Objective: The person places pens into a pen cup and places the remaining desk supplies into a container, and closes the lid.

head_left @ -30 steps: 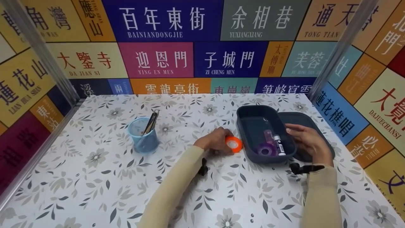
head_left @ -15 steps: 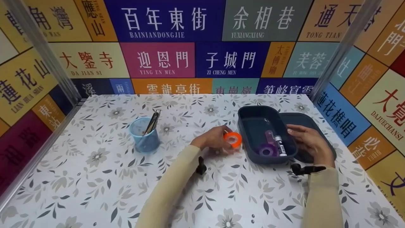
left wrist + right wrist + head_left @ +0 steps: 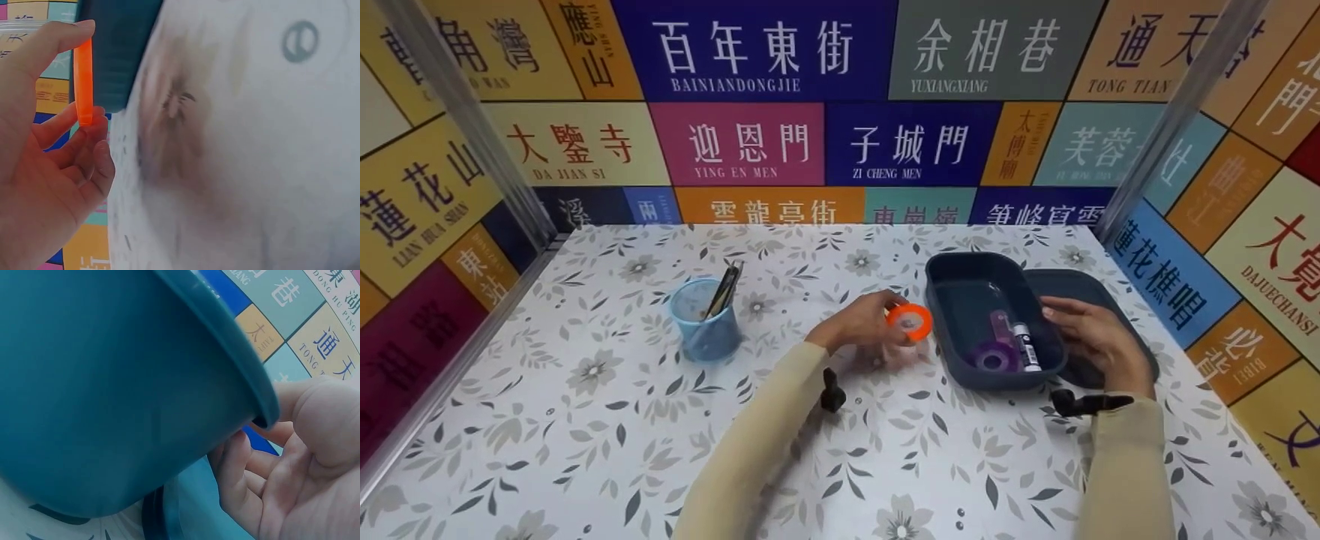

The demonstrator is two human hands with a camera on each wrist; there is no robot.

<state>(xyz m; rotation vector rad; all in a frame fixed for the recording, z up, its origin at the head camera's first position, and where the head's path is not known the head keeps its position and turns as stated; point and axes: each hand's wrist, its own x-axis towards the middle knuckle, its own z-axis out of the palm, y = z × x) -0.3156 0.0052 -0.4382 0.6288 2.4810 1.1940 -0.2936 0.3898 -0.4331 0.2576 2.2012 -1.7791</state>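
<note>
My left hand (image 3: 859,321) pinches an orange tape roll (image 3: 919,322) just left of the dark blue box (image 3: 941,341). In the left wrist view the roll (image 3: 84,84) stands edge-on between thumb and fingertips, held off the table. Inside the box lie a purple tape roll (image 3: 994,355), a translucent purple piece (image 3: 1001,327) and a white-and-dark glue-stick-like tube (image 3: 1025,346). My right hand (image 3: 1099,341) rests against the box's right outer wall. In the right wrist view its fingers (image 3: 233,464) touch that wall near the rim, which hides the thumb's tip.
A dark blue lid (image 3: 1069,281) lies right of the box, partly under the right hand. Farther left stands a light blue cup (image 3: 709,337) with several thin dark sticks or pens (image 3: 725,289). Printed walls (image 3: 750,142) border the flower-patterned table (image 3: 585,450).
My left hand has raised the orange tape roll from beside the box and shifted slightly left. My right hand stays against the box.
</note>
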